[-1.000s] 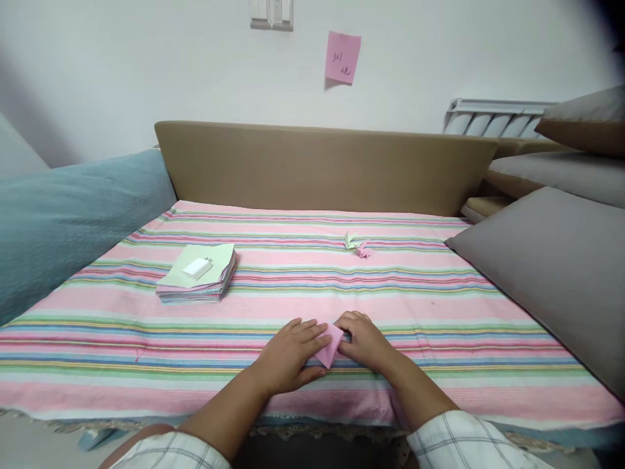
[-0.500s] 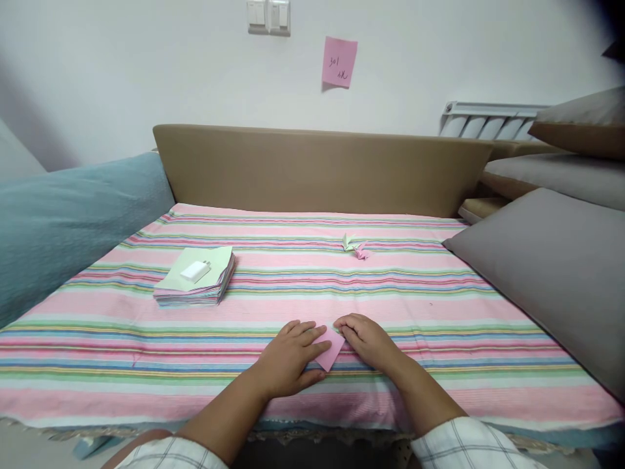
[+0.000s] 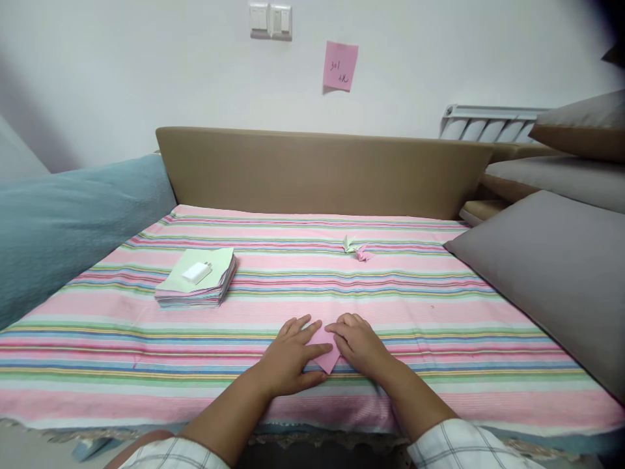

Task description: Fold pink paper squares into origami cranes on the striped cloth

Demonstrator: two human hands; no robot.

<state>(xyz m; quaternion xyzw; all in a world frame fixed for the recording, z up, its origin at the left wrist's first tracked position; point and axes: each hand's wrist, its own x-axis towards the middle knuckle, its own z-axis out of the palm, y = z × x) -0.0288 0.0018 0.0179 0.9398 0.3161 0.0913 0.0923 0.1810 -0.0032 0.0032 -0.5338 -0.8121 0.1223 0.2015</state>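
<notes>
A small folded pink paper (image 3: 326,355) lies flat on the striped cloth (image 3: 312,306) near its front edge. My left hand (image 3: 288,357) rests on the paper's left part, fingers stretched out and pressing it down. My right hand (image 3: 359,345) lies on the paper's right part, fingers curved, their tips meeting the left hand's at the paper's top. Most of the paper is hidden under both hands; only its lower corner shows.
A stack of coloured paper squares (image 3: 198,281) with a small white charger (image 3: 196,271) on top lies at the left. Two small folded paper figures (image 3: 355,248), green and pink, sit further back. Grey cushions (image 3: 551,273) border the right, a blue blanket (image 3: 73,221) the left.
The raised flap of the pink paper has been laid flat. My right hand slid left over it until its fingertips met those of my left hand.
</notes>
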